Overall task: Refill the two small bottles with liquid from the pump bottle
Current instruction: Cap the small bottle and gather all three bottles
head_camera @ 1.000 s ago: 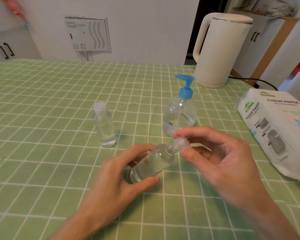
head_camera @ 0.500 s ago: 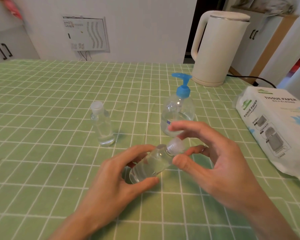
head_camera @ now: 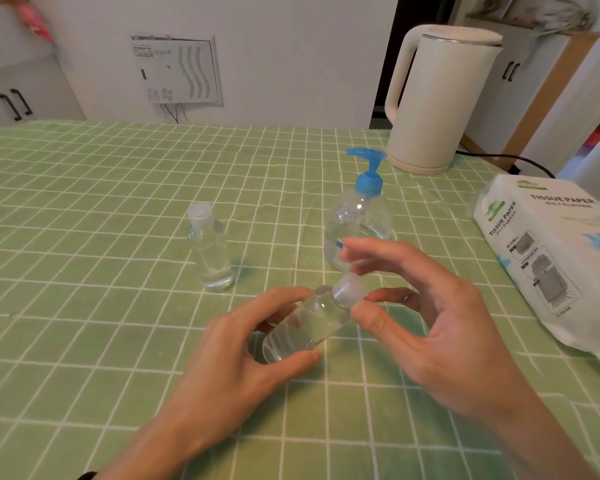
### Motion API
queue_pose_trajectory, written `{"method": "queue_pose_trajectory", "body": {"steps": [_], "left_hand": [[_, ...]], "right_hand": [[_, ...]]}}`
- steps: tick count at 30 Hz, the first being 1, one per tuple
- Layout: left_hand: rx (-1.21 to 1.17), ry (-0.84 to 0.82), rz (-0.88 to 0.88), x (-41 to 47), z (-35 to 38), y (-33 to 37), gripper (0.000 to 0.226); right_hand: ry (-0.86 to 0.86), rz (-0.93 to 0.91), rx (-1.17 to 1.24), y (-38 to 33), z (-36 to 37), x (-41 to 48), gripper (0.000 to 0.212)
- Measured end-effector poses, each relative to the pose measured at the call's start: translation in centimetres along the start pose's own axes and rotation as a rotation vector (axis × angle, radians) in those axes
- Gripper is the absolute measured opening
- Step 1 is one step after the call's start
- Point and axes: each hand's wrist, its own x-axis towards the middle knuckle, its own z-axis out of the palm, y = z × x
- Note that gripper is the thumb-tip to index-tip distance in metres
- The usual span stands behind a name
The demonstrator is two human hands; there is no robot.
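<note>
Left hand [head_camera: 236, 351] grips the tilted small bottle [head_camera: 302, 327] round its lower body, thumb and fingers curled about it, low over the green checked tablecloth [head_camera: 84, 209]. Whether its base touches the cloth cannot be told. Right hand [head_camera: 437, 327] has thumb and forefinger closed on the cap [head_camera: 349, 292], with the other fingers loosely spread. Beyond, to the left, the second small bottle [head_camera: 210, 254] stands upright, capped and holding clear liquid. The pump bottle [head_camera: 359, 233] stands just behind the right hand's fingers. A tissue pack [head_camera: 551, 258] lies at right, and a cream kettle [head_camera: 440, 98] stands farthest back.
</note>
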Motion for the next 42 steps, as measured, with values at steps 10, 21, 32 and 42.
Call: {"method": "queue_pose_trajectory", "body": {"steps": [10, 21, 32, 42], "left_hand": [[0.009, 0.005, -0.023, -0.17, 0.05, -0.03, 0.052], [0.005, -0.005, -0.014, -0.11, 0.09, 0.14, 0.053], [0.023, -0.007, -0.011, -0.11, 0.01, 0.08, 0.054], [0.034, -0.013, -0.023, -0.12, -0.08, -0.08, 0.054]], "right_hand": [[0.003, 0.010, -0.009, -0.12, 0.04, -0.06, 0.033], [-0.006, 0.010, -0.002, -0.33, 0.12, -0.07, 0.035], [-0.047, 0.016, -0.034, -0.49, 0.01, -0.10, 0.032], [-0.048, 0.019, -0.090, -0.43, -0.13, -0.13, 0.038]]}}
